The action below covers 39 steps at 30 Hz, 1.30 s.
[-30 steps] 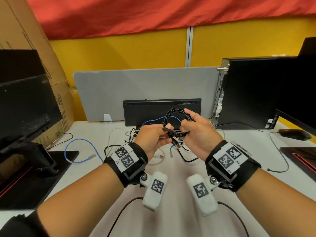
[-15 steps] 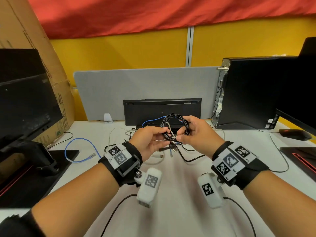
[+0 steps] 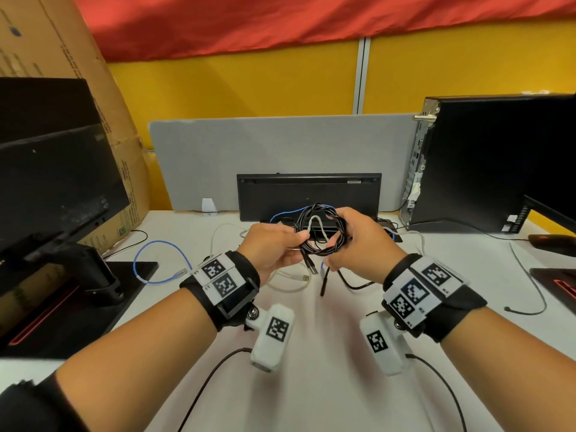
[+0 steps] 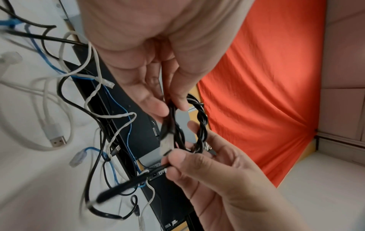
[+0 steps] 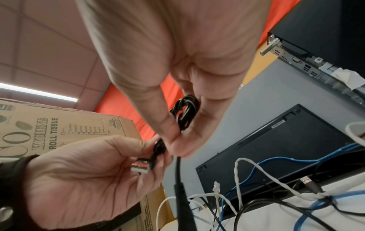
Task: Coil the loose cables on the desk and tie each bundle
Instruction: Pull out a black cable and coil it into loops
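Both the left hand point(image 3: 274, 251) and the right hand point(image 3: 358, 241) grip one coiled black cable point(image 3: 321, 232), seemingly not yet tied, while blue cable point(image 3: 156, 260) and white cable point(image 3: 290, 283) lie loose on the surface point(image 3: 311, 385).

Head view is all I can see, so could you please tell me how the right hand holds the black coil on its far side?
Observer: In the right wrist view, the right hand curls its fingers round a twisted section of the black coil.
Operator: Thank you. Where does the USB plug sit?
Observer: The USB plug lies against the fingers of the left hand, with its metal end toward the palm.
Operator: And the other loose end?
Observer: In the left wrist view, the right hand's thumb and forefinger pinch the black tail just below the coil.
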Available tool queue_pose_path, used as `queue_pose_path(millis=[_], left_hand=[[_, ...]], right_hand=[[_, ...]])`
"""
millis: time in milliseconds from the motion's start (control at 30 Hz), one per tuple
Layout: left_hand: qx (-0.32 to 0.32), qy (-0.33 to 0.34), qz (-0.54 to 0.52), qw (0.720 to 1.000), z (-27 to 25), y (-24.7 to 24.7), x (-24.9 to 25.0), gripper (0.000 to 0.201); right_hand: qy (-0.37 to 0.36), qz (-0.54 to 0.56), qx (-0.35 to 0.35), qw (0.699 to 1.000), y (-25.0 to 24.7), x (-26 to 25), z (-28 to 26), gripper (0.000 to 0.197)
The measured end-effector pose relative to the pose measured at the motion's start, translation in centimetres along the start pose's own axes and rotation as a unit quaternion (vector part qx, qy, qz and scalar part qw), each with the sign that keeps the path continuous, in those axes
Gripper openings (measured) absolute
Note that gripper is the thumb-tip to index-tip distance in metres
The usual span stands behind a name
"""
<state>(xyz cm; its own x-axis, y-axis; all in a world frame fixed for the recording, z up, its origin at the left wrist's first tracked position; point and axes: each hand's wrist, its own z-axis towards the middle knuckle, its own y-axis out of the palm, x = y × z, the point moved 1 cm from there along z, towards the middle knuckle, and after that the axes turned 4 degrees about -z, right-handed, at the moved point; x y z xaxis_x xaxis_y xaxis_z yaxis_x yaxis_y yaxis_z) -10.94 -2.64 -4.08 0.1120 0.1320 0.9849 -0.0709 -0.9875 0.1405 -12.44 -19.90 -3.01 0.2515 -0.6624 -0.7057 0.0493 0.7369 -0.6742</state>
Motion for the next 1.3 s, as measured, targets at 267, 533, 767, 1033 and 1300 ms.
queue_pose_path(millis=[267,533,767,1033,1300], left_hand=[[0.026,0.004,0.0,1.0,-0.5,-3.0,0.0,0.02],[0.085,-0.009,0.158,0.984,-1.4,-7.9,0.1,0.01],[-0.009,-0.111,0.402,0.909,-2.5,-12.1,-1.4,0.011],[-0.051,-0.137,0.502,0.852,-2.8,-13.2,-4.4,0.017],[-0.028,-0.038,0.533,0.845,-2.3,-12.1,-4.7,0.021]], right_hand=[[0.125,0.379,-0.017,0.917,4.0,-1.4,0.3,0.038],[0.188,0.306,-0.151,0.921,6.6,-3.4,0.9,0.019],[0.057,-0.125,-0.284,0.949,8.4,-2.5,1.4,0.024],[0.046,-0.261,-0.328,0.907,10.2,-3.5,0.5,0.028],[0.054,-0.32,-0.323,0.889,11.0,-3.0,0.7,0.032]])
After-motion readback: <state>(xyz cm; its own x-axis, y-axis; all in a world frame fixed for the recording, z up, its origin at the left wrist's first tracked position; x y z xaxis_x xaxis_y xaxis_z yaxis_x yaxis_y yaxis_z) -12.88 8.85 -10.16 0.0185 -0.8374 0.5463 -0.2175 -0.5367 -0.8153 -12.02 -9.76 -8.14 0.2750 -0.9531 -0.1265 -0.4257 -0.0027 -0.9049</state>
